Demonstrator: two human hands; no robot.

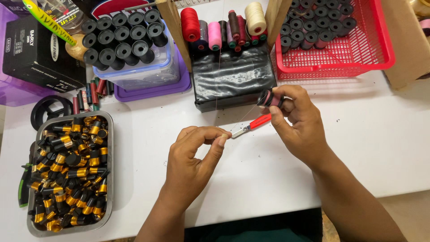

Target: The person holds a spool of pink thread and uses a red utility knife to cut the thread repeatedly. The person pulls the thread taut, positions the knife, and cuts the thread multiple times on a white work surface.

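While the right hand (298, 123) grips a small black bobbin (270, 98) wound with pink thread between thumb and fingertips, it also holds a red-handled snip (253, 125) lower in the palm, its metal tip pointing toward 8 o'clock. The left hand (195, 157) sits at 8 o'clock from the right one, thumb and forefinger pinched shut just beside the snip's tip; whether they pinch the fine thread (218, 67) I cannot tell. That thread runs up toward 12 o'clock, to the rack of spools (224, 27) in red, pink, maroon and cream. Both hands hover over the white surface (367, 148). Just below the rack, at 12 o'clock from the hands, lies a black wrapped block (233, 78). At 1 o'clock a red basket (371, 54) holds dark bobbins. At 11 o'clock a clear tub (143, 71) carries more black bobbins, resting on a purple lid (152, 92). At 9 o'clock a metal tray (109, 179) is heaped with black and gold caps. Beyond it, at 10 o'clock, stand a black box (36, 49) and a black reel (49, 110)
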